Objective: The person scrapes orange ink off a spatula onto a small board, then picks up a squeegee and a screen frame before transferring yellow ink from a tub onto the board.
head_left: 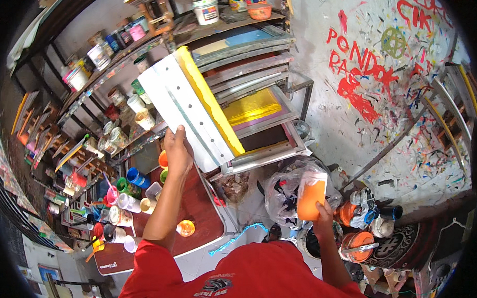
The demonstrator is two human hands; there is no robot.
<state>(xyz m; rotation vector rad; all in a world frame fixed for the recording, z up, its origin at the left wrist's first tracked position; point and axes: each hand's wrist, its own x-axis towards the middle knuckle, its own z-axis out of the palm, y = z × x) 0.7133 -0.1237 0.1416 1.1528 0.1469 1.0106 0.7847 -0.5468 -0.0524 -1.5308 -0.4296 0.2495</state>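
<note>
Red cloth shirt [244, 278] nearest. Left hand [179, 152] grips a long, flat white board [190, 113] — dark-spotted, yellow wavy-edged strip [214, 103] alongside — near stacked grey-edged frames [251, 72]; right hand [324, 216] grips a flat rectangular orange-and-white piece [311, 196].

Large red painted capitals [352, 56] run in uneven rows over the stained white wall [317, 62] on the far right, with more red lettering [414, 16] farther right, beyond a green round emblem [394, 42]. Small white lettering [107, 265] stands at the near left corner of the dark red surface [164, 246]. The red shirt [265, 273] bears dark printed letters and a motif. White tubs [206, 15] on the far shelf carry coloured labels, their print apparently too small to read.
</note>
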